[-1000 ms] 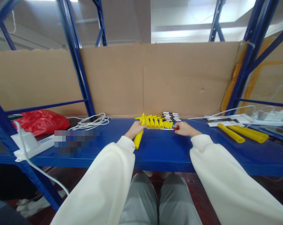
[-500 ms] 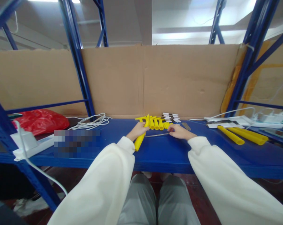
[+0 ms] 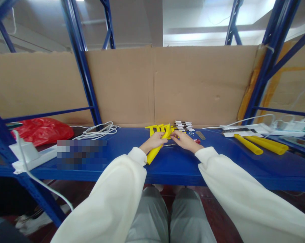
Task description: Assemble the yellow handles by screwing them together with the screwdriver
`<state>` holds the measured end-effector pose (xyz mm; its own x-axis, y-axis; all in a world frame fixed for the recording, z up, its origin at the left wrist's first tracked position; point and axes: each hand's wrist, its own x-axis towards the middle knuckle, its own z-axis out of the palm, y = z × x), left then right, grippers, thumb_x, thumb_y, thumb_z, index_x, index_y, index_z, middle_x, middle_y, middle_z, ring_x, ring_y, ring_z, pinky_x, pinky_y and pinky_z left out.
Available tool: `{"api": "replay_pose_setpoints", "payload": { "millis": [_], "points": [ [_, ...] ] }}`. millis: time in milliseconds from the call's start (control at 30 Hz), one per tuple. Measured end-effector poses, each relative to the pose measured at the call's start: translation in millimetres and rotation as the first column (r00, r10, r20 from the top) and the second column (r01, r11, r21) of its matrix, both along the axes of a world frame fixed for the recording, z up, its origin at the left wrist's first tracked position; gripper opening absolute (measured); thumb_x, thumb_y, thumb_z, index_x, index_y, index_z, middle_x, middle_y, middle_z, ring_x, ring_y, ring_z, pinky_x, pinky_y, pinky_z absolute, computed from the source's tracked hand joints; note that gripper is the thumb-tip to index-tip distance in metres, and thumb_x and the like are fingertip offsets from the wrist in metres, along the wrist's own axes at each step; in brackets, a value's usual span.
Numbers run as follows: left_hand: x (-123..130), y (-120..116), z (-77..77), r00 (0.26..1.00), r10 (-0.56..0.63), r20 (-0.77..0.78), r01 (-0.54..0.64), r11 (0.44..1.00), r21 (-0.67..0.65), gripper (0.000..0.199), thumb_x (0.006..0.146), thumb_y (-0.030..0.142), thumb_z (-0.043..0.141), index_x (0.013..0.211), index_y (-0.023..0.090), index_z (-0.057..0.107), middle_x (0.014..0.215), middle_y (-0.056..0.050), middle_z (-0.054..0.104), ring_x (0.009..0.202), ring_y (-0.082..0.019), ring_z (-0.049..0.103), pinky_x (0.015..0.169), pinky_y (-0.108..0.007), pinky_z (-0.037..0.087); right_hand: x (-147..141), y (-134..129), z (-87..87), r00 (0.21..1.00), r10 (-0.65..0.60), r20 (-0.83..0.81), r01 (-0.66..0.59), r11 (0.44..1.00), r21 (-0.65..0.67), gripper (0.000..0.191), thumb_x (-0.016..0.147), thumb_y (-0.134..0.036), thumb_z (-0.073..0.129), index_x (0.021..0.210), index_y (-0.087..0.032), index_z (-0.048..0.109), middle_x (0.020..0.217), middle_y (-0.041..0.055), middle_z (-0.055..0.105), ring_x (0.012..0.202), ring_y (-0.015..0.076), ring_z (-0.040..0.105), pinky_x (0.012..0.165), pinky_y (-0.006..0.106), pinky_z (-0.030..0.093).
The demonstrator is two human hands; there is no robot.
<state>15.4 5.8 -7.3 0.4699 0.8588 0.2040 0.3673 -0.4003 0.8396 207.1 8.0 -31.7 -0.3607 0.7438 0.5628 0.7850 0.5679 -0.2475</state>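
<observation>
Wrapped around a yellow tube-like handle [image 3: 154, 154], my left hand [image 3: 153, 142] holds it tilted above the blue shelf. My right hand [image 3: 183, 139] is closed at the upper end of this handle, its fingertips pinched on something too small to make out. Behind my hands lie several yellow T-shaped pieces [image 3: 151, 129], partly hidden. Under my right hand a thin metal rod [image 3: 169, 145] lies on the shelf, and a red handle [image 3: 197, 141] shows beside the wrist. A small grey plate [image 3: 200, 135] lies to the right.
Black and white packets [image 3: 184, 126] are stacked at the back. Yellow tubes [image 3: 248, 144] lie on the right. Coiled white cable [image 3: 99, 131], a red bag [image 3: 44, 131] and a power strip [image 3: 44, 158] are on the left. Cardboard [image 3: 122, 87] closes the back; blue posts [image 3: 83, 64] rise beside it.
My right hand has moved left to the top of the yellow handle, which has shifted slightly right with my left hand. The red handle has come into view.
</observation>
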Motion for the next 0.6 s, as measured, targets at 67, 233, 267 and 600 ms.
{"api": "replay_pose_setpoints", "payload": {
  "millis": [67,233,267,600],
  "points": [
    [0.3,-0.5,0.0,1.0,-0.019,-0.006,0.019,1.0,0.004,0.01,0.069,0.006,0.057,0.072,0.014,0.062,0.052,0.003,0.056,0.047,-0.012,0.054,0.051,-0.02,0.042,0.2,-0.3,0.6,1.0,-0.015,0.004,0.015,1.0,0.004,0.015,0.094,-0.022,0.05,0.098,-0.018,0.064,0.101,0.0102,0.071,0.091,0.0204,0.066,0.083,0.031,0.049],
    [0.5,0.0,-1.5,0.999,-0.043,-0.004,0.043,0.999,0.009,0.009,0.069,0.006,0.056,0.07,0.015,0.058,0.052,0.003,0.054,0.045,-0.011,0.052,0.051,-0.021,0.04,0.2,-0.6,2.0,0.999,-0.036,0.009,0.036,0.999,0.018,0.016,0.093,-0.018,0.049,0.094,-0.018,0.064,0.098,0.0103,0.071,0.089,0.0202,0.066,0.082,0.03,0.048],
    [0.6,0.4,-2.1,0.999,-0.044,-0.006,0.044,0.999,0.008,0.009,0.07,0.006,0.056,0.071,0.015,0.058,0.053,0.003,0.054,0.045,-0.011,0.051,0.051,-0.021,0.04,0.0,-0.4,2.1,0.999,-0.037,0.006,0.037,0.999,0.018,0.015,0.092,-0.018,0.049,0.094,-0.018,0.064,0.096,0.0101,0.071,0.088,0.0202,0.066,0.081,0.03,0.048],
    [2.4,0.7,-3.3,0.998,-0.043,-0.047,0.043,0.999,0.002,0.012,0.069,0.006,0.055,0.064,0.017,0.053,0.05,0.004,0.05,0.045,-0.009,0.047,0.049,-0.02,0.036,-2.2,-3.9,4.5,0.999,-0.04,-0.011,0.04,0.999,-0.037,0.012,0.087,-0.015,0.052,0.088,-0.017,0.064,0.083,0.0066,0.07,0.076,0.0179,0.064,0.073,0.028,0.046]
  ]
}}
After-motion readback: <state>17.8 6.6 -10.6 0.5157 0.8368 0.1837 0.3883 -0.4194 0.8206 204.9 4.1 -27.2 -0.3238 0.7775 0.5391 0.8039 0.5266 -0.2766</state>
